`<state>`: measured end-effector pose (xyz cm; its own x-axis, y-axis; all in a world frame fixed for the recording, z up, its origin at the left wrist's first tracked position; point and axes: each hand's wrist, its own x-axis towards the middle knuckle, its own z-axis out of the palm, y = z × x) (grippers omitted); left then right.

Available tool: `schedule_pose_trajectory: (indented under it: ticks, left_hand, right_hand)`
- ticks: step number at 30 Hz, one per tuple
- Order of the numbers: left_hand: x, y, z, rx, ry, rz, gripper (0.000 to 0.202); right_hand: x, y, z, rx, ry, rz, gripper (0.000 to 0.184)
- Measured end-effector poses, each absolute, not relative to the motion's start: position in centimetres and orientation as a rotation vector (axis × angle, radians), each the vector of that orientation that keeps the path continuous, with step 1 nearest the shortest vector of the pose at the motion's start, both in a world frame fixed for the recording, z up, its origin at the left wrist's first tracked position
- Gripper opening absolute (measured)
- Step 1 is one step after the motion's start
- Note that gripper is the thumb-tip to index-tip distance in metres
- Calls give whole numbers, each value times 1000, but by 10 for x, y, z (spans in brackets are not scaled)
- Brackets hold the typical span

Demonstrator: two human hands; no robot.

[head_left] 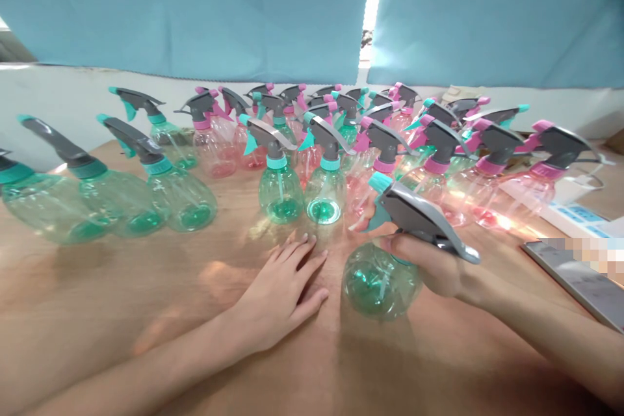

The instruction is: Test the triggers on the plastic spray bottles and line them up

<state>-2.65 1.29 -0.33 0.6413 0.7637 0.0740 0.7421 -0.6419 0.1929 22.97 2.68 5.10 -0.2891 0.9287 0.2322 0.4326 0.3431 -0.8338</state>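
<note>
My right hand [429, 260] is wrapped round the neck of a green spray bottle [375, 283] with a grey and teal trigger head. The bottle is tilted, its base turned toward me and to the left. My left hand [280, 289] rests palm down on the wooden table [234, 364], fingers stretched out and holding nothing. Just beyond its fingertips stand two upright green spray bottles, one on the left [280, 192] and one on the right [325, 192].
Pink and green spray bottles crowd the back, including a pink bottle [487, 195] at right. Several green bottles, one of them nearest the middle [180, 198], stand at left. A phone [570, 279] lies at the right. Blue curtains [195, 13] hang behind.
</note>
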Motion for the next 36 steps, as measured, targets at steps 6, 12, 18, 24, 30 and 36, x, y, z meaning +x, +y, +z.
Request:
schedule_pose_trajectory:
  ticks: [6,12,18,24,30,36]
  left_hand:
    - [-27,14,-4,2712,1256,236,50]
    - [-26,13,-3,2707,1253,239,50]
    - [-27,13,-4,2709,1265,243,49]
    - [-27,14,-4,2718,1252,243,49]
    - [-24,14,1,2719,1280,246,46]
    - [-20,12,4,2704,1303,260,45]
  right_hand:
    - [231,26,48,-1212,-1819,944,24]
    - [215,25,64,-1142,-1790,886,9]
    - [207,24,72,-974,-1814,969,45]
    - [207,27,70,-997,-1837,941,38]
    - [204,23,82,-981,-1827,883,20]
    - [207,8,110,-1147,-1993,762,12]
